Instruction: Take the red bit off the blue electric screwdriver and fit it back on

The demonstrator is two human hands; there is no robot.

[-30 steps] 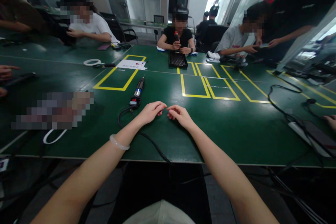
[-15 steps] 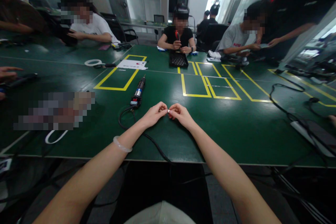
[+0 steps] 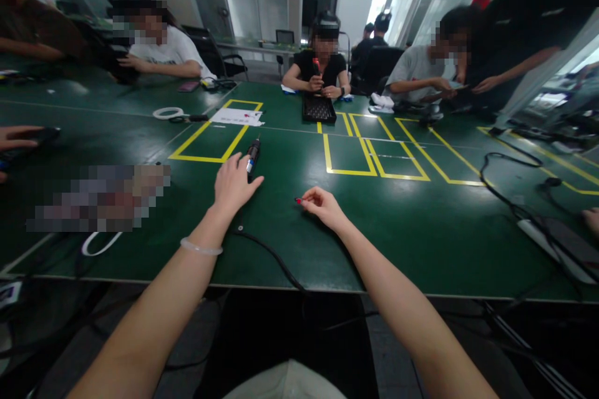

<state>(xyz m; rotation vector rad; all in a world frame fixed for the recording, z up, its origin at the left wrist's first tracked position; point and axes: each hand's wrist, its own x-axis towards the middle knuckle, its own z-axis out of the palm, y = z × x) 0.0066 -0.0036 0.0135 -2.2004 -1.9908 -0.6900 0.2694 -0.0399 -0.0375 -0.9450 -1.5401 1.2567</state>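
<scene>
My left hand (image 3: 234,184) is over the rear part of an electric screwdriver (image 3: 253,153), its thumb stretched out to the right and its fingers forward. The screwdriver lies on the green table with its tip pointing away from me; the hand hides its back end, and I cannot tell whether they touch. Between thumb and forefinger, my right hand (image 3: 322,204) pinches a small red and black piece (image 3: 298,201) just above the table. Its exact kind is too small to make out. A black cable (image 3: 276,255) runs from below my left hand to the table's front edge.
Yellow tape outlines (image 3: 350,172) mark the table (image 3: 402,230). White paper (image 3: 236,116) lies at the far left, near a white ring (image 3: 168,113). Across from me, a person works over a black tray (image 3: 319,110). Cables (image 3: 503,190) and a grey device (image 3: 559,240) lie at right.
My left hand has left my right hand and moved left, opening over the screwdriver. My right hand stays nearly in place, with the red and black piece now showing at its fingertips.
</scene>
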